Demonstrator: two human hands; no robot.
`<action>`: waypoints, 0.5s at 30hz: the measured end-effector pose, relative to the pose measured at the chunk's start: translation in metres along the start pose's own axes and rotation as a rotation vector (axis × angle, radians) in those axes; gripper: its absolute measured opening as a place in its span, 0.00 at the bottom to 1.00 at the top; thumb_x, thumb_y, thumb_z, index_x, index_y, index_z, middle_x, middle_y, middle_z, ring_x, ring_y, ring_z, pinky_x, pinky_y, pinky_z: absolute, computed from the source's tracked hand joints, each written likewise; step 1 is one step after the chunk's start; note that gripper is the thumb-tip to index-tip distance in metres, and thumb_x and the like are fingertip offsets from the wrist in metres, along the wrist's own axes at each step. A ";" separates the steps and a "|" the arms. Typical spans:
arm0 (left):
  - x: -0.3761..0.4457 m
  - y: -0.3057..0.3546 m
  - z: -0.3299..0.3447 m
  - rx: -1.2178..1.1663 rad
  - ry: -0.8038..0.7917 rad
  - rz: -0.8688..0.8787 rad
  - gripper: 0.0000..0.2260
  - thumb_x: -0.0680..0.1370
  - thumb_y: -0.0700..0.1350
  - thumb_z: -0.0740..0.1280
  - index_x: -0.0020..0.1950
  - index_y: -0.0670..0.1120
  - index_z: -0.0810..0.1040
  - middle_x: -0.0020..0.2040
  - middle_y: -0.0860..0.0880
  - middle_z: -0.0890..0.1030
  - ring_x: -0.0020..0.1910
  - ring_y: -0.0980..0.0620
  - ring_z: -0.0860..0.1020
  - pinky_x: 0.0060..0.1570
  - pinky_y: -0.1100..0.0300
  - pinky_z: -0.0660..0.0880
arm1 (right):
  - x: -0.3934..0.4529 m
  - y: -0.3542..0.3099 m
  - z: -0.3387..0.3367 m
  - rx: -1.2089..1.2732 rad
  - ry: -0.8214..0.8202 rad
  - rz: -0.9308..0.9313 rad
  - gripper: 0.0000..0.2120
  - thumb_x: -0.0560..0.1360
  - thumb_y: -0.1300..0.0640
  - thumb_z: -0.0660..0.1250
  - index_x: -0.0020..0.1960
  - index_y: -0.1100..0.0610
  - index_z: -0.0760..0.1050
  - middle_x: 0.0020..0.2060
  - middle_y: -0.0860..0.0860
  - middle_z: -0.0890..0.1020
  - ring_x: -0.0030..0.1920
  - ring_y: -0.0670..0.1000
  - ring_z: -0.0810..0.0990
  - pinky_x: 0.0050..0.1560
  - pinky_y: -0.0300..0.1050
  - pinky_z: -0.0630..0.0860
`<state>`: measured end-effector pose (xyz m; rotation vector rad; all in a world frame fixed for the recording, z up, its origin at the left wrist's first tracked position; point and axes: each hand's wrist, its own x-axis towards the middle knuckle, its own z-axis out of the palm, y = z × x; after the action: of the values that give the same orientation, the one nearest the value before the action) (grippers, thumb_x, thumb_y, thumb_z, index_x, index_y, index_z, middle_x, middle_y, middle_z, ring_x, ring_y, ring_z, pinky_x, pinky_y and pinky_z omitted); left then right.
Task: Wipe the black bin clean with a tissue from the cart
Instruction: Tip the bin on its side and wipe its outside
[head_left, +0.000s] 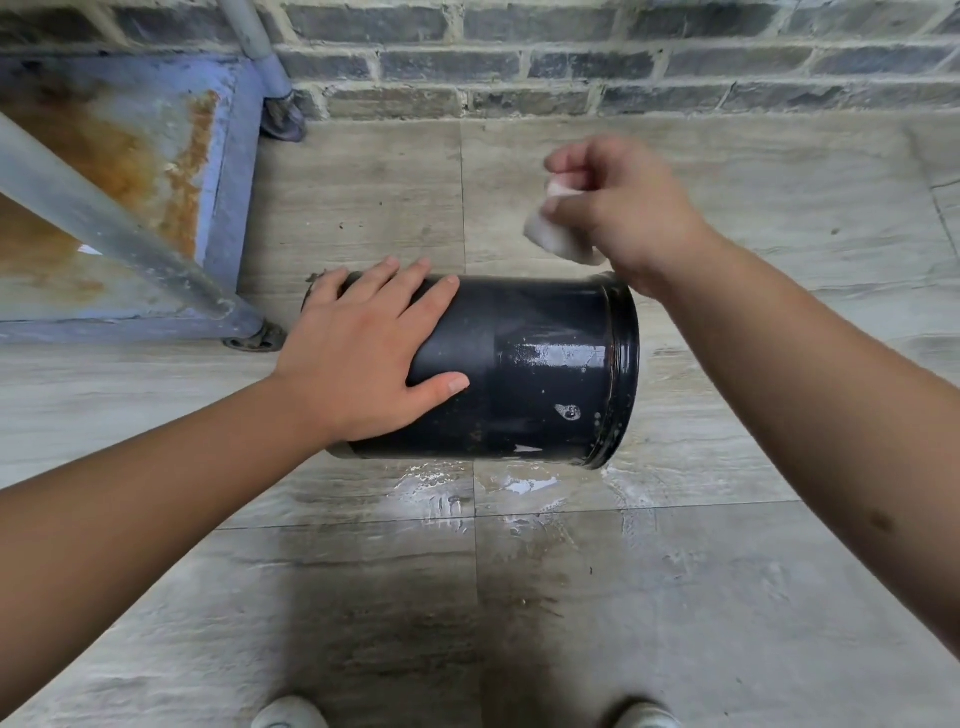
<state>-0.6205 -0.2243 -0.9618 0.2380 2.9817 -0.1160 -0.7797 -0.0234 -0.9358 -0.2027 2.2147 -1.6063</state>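
1. Where the picture ends at the bottom, the toes of two pale shoes stand on the grey tiled floor, well apart from each other, with a dark shadow on the tiles between them.
2. Just beyond, a wet, whitish puddle lies on the tiles right beside the near side of the black bin.
3. The black bin lies on its side on the floor, its rimmed mouth to the right and its base to the left; the right part of its wall is glossy with wet, with a small pale spot low down.
4. The left hand rests palm-down on the base end of the bin. Its fingers are open and slightly spread, laid flat over the curved wall, and the thumb reaches along the nearer side, so the hand presses on the bin rather than wrapping around it.
5. Farther off and to the right, the right hand hangs above the floor just past the bin's mouth, clear of the wall; whether the wrist brushes the rim I cannot tell.
6. Its fingers are curled in tight around a crumpled white tissue, which sticks out below the fist and peeps between the knuckles; the hand is a little blurred.
7. To the far left stands the cart, its blue, rust-stained lower shelf near the bin's base, with grey metal legs and a small wheel.
8. Farthest away runs a grey brick wall
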 end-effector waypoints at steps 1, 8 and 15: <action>0.000 0.000 0.000 0.002 0.004 0.004 0.39 0.73 0.72 0.48 0.78 0.51 0.57 0.76 0.45 0.65 0.74 0.42 0.63 0.68 0.39 0.62 | -0.002 -0.001 0.008 -0.194 -0.061 -0.047 0.15 0.73 0.66 0.71 0.58 0.58 0.75 0.44 0.49 0.75 0.42 0.46 0.77 0.43 0.40 0.78; 0.012 -0.006 0.000 -0.002 0.032 -0.002 0.33 0.77 0.67 0.46 0.77 0.51 0.59 0.75 0.46 0.67 0.73 0.44 0.66 0.67 0.41 0.64 | -0.020 0.003 0.022 -0.823 -0.271 -0.243 0.08 0.78 0.56 0.65 0.49 0.55 0.83 0.42 0.53 0.85 0.49 0.57 0.81 0.46 0.46 0.75; 0.030 -0.015 0.003 -0.035 0.045 -0.014 0.33 0.77 0.68 0.44 0.77 0.53 0.59 0.74 0.47 0.68 0.72 0.45 0.68 0.68 0.42 0.63 | -0.054 0.036 0.010 -1.056 -0.208 -0.596 0.19 0.80 0.56 0.59 0.70 0.55 0.71 0.68 0.53 0.76 0.69 0.57 0.73 0.65 0.56 0.72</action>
<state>-0.6524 -0.2351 -0.9680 0.2188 3.0272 -0.0611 -0.7228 -0.0016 -0.9595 -1.3289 2.7264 -0.3823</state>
